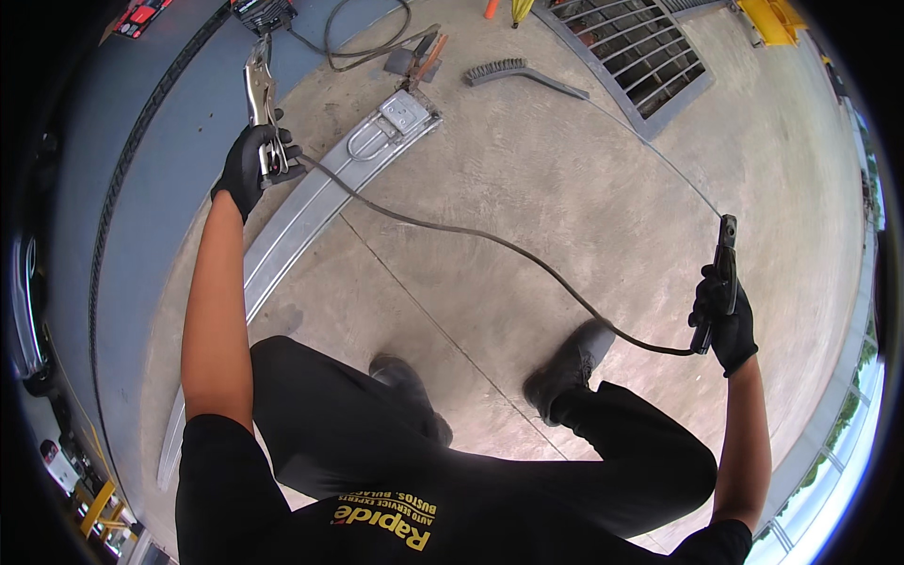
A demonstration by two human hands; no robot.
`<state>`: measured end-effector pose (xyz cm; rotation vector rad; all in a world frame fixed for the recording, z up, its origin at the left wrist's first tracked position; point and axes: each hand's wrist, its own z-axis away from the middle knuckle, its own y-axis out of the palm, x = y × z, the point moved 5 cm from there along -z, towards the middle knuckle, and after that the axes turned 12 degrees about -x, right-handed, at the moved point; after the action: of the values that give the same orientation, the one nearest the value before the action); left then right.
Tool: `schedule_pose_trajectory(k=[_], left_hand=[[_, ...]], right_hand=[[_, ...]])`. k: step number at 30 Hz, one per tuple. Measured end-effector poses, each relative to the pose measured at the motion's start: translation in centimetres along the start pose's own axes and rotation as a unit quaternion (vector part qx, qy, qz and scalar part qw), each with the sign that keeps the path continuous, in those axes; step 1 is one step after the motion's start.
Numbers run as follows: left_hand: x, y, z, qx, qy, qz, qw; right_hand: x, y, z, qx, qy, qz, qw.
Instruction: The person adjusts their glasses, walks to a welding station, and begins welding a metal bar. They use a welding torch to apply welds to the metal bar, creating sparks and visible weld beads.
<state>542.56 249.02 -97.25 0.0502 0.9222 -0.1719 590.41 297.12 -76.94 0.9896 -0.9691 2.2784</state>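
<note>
My left hand [249, 168], gloved in black, is closed around a pair of silver locking pliers [261, 87], whose jaws point away from me. Off to the right, my gloved right hand [727, 325] grips a black welding electrode holder [726, 252]. A thin welding rod [680, 175] runs from its head toward the far left. The holder's dark cable [490, 235] sags across to my left hand; whether the fingers hold it is hidden. Below and beside the left hand lies a long silver-grey metal bar [311, 202] with a raised loop and end plate.
A wire brush [499, 71] lies beyond the bar, beside a metal floor grate [640, 56]. Near the bar's far end sits a tool with orange-brown handles [430, 58]. A coiled cable [328, 38], a black device [262, 13] and a yellow metal piece [772, 21] are farther off.
</note>
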Motion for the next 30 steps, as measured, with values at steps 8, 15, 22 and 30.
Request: schedule_pose_trajectory(k=[8, 15, 22, 30], left_hand=[[-1.3, 3.5, 12.9, 0.185, -0.021, -0.195, 0.963], [-4.6, 5.7, 20.2, 0.246, 0.061, -0.354, 0.900], [-3.0, 6.1, 24.7, 0.205, 0.166, -0.334, 0.905], [2.8, 4.8, 24.0, 0.042, 0.150, -0.439, 0.885]], right_hand=[[-3.2, -1.3, -3.3, 0.024, -0.018, 0.018, 0.999], [-3.0, -0.5, -4.5, 0.082, -0.057, -0.075, 0.992], [-3.5, 0.0, -6.4, 0.122, -0.091, -0.122, 0.981], [-5.3, 0.0, -9.4, 0.160, -0.048, -0.104, 0.981]])
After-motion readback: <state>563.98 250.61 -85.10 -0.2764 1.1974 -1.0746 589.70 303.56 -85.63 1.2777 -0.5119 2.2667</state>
